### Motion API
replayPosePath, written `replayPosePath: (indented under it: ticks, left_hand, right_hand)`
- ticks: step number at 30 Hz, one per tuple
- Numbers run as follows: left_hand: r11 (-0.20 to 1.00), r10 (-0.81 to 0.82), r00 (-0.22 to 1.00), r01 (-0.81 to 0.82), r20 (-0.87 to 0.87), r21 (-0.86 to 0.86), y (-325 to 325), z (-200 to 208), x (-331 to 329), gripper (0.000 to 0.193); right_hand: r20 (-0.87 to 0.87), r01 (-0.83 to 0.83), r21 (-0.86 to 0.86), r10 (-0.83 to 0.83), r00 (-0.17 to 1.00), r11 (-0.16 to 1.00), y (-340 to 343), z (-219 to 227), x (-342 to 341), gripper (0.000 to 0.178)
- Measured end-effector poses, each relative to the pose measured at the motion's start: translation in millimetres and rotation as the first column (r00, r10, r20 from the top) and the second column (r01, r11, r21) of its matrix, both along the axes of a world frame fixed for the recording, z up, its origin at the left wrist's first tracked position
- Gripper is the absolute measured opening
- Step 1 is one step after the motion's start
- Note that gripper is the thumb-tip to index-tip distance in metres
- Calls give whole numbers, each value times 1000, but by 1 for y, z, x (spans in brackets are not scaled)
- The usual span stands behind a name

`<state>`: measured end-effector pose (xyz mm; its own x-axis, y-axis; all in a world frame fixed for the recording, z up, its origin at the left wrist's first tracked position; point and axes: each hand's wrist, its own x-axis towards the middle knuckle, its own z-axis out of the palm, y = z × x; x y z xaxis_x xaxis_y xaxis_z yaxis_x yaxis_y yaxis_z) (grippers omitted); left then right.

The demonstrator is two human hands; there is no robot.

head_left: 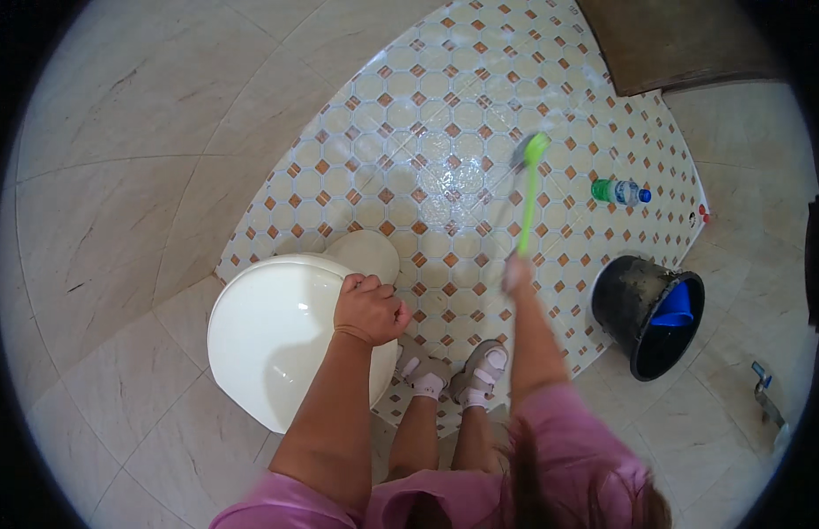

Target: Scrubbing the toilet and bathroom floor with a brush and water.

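My right hand, slightly blurred, is wrapped round the end of a long light-green handle. That handle belongs to a scrub brush, whose green head rests on the wet tiled floor ahead of me; its bristles hardly show. On the left, my left hand is curled into a fist, with nothing visible in it. It is over the right edge of a white, rounded ceramic fixture, probably a toilet with its lid down. Whether the fist touches the fixture I cannot tell.
Right of the brush a plastic bottle with a blue cap and some green liquid lies on its side. A black bucket holding a blue scoop is tilted nearby. A tap is on the right wall; brown door at far right.
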<state>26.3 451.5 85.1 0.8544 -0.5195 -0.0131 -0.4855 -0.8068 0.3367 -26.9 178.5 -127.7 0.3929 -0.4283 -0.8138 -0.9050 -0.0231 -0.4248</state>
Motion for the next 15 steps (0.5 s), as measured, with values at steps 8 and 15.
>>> replayPosePath:
  ticks: [8,15]
  left_hand:
    - [999,33,999,-32,-17,40,12,1,-3,14]
    - [999,25,999,-25,-27,-19,-3,3,4,15]
  right_hand:
    - [-274,-254,-169,203,940,952,102,40,-65,42]
    - [-133,-413,-194,393,910,890,76,32,-29,47]
